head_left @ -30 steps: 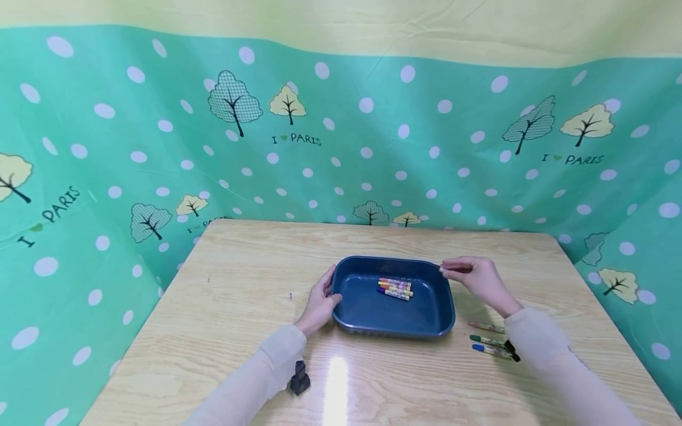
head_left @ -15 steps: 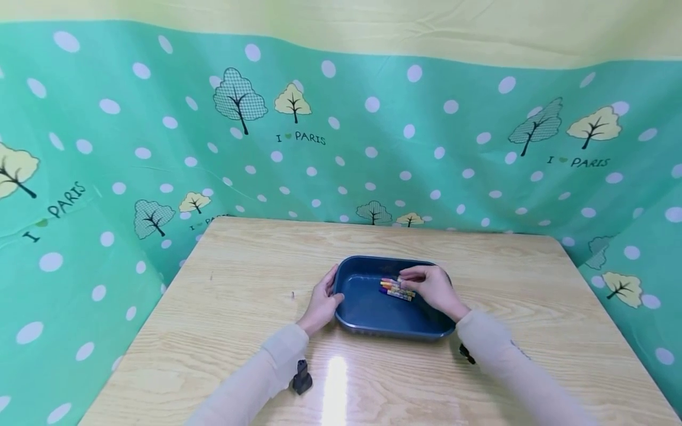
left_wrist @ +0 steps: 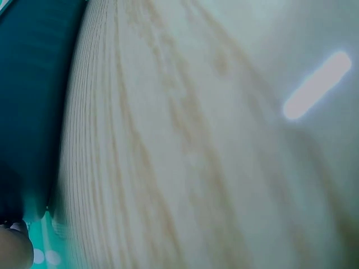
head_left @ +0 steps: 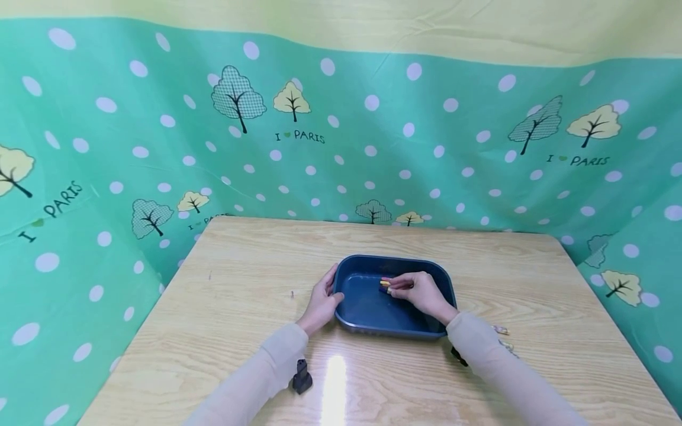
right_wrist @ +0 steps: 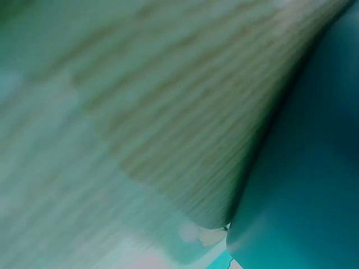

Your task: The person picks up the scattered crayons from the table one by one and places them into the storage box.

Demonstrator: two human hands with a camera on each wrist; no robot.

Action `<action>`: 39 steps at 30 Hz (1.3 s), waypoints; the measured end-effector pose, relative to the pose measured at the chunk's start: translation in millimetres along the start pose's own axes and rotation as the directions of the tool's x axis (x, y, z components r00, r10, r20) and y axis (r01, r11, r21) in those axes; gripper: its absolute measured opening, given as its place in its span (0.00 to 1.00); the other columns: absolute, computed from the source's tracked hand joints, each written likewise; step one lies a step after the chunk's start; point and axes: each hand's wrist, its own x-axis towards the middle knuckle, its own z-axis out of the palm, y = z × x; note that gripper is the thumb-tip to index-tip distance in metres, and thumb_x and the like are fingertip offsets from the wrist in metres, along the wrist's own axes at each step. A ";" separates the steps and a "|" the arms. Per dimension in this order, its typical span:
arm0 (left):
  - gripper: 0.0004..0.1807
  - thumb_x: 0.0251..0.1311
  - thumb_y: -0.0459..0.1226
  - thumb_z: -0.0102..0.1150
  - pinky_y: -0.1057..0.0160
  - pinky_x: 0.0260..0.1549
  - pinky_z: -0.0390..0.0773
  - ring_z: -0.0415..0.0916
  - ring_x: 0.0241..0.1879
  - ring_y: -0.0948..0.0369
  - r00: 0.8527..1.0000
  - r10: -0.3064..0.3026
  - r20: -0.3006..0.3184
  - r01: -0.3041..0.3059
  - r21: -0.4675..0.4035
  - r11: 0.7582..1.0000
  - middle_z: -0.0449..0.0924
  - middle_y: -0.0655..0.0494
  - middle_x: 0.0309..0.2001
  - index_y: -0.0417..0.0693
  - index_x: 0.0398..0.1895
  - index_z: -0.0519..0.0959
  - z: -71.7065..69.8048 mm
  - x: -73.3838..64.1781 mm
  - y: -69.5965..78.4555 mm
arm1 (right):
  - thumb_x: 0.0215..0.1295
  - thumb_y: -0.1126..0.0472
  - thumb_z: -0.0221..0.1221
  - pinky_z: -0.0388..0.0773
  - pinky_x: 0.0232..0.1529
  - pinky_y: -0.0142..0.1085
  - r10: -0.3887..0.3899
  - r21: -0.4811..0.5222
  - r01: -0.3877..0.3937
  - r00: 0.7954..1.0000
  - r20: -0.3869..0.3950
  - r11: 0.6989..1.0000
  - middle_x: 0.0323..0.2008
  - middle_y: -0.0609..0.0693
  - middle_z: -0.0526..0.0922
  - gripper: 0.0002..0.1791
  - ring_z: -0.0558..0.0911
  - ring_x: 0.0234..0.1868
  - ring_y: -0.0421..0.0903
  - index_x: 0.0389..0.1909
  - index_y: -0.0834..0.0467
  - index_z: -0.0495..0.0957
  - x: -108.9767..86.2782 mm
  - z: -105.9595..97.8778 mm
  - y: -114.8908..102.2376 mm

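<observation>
- Blue tray (head_left: 367, 312) sits on the table (head_left: 240, 307), as a second ago.
- Left hand (head_left: 321, 303) is clamped on its left rim, unchanged.
- Right hand (head_left: 422, 292), a second ago at the far right corner, is now inside the tray, fingertips together at the crayons (head_left: 385, 284); whether they pinch any, I cannot tell.
- Right sleeve (head_left: 476, 334) now partly hides loose crayons (head_left: 499, 329) beside the tray.

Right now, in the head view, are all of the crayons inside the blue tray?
No, at least two crayons lie on the table outside the tray, partly hidden behind the right sleeve.
</observation>
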 end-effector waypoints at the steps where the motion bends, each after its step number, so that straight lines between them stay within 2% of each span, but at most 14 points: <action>1: 0.39 0.51 0.19 0.43 0.49 0.64 0.57 0.51 0.67 0.45 1.000 0.007 -0.001 -0.007 -0.003 1.000 0.48 0.38 0.70 0.34 0.69 0.47 0.1 0.2 -0.2 | 0.53 0.64 0.63 0.82 0.35 0.32 0.001 -0.006 -0.001 1.000 0.000 1.000 0.33 0.50 0.85 0.11 0.83 0.33 0.40 0.39 0.59 0.83 -0.1 0.0 0.5; 9: 0.38 0.51 0.19 0.42 0.48 0.64 0.57 0.51 0.67 0.44 1.000 0.014 -0.001 -0.014 -0.006 1.000 0.48 0.37 0.70 0.34 0.69 0.47 0.8 1.1 -0.4 | 0.54 0.67 0.61 0.82 0.35 0.32 -0.004 -0.037 0.003 0.999 -0.036 0.999 0.35 0.51 0.85 0.11 0.82 0.33 0.40 0.39 0.59 0.83 0.0 -0.9 2.5; 17: 0.39 0.50 0.19 0.42 0.49 0.64 0.56 0.51 0.67 0.44 1.000 0.019 -0.004 -0.019 -0.007 1.000 0.48 0.36 0.69 0.33 0.69 0.47 0.5 1.7 -0.3 | 0.54 0.64 0.62 0.81 0.32 0.31 0.014 -0.040 -0.016 0.999 -0.048 0.999 0.39 0.51 0.84 0.11 0.80 0.32 0.40 0.40 0.56 0.83 2.5 -3.0 1.0; 24: 0.38 0.50 0.19 0.42 0.48 0.64 0.55 0.50 0.67 0.44 1.000 0.020 -0.006 -0.020 -0.012 1.000 0.48 0.36 0.69 0.32 0.69 0.48 1.2 -0.3 1.6 | 0.55 0.62 0.62 0.82 0.35 0.33 0.013 -0.003 -0.013 0.999 -0.051 1.000 0.40 0.52 0.84 0.12 0.82 0.37 0.43 0.42 0.57 0.82 -1.2 -9.8 -0.8; 31: 0.39 0.51 0.20 0.43 0.51 0.65 0.56 0.50 0.68 0.46 1.000 -0.011 -0.001 0.011 0.004 1.000 0.48 0.39 0.70 0.37 0.70 0.48 1.5 0.2 1.6 | 0.56 0.64 0.61 0.81 0.36 0.31 -0.044 0.041 0.045 0.999 -0.027 0.998 0.40 0.55 0.84 0.15 0.83 0.39 0.45 0.45 0.62 0.80 -6.6 -22.4 0.3; 34: 0.39 0.51 0.20 0.43 0.52 0.65 0.57 0.50 0.68 0.47 1.000 -0.020 -0.002 0.020 0.013 1.000 0.48 0.40 0.70 0.37 0.70 0.47 1.2 0.6 1.6 | 0.57 0.64 0.60 0.82 0.38 0.32 -0.041 0.052 0.042 0.999 -0.017 0.998 0.42 0.55 0.84 0.15 0.83 0.41 0.46 0.47 0.63 0.79 -11.2 -31.2 -0.6; 39: 0.39 0.51 0.20 0.43 0.51 0.64 0.57 0.51 0.68 0.46 1.000 -0.018 -0.006 0.018 0.008 1.000 0.48 0.39 0.70 0.36 0.70 0.48 0.6 0.0 3.1 | 0.59 0.60 0.59 0.81 0.42 0.35 -0.025 0.015 0.026 0.999 -0.036 1.000 0.46 0.56 0.82 0.18 0.82 0.45 0.48 0.49 0.62 0.78 -21.5 -53.8 -2.1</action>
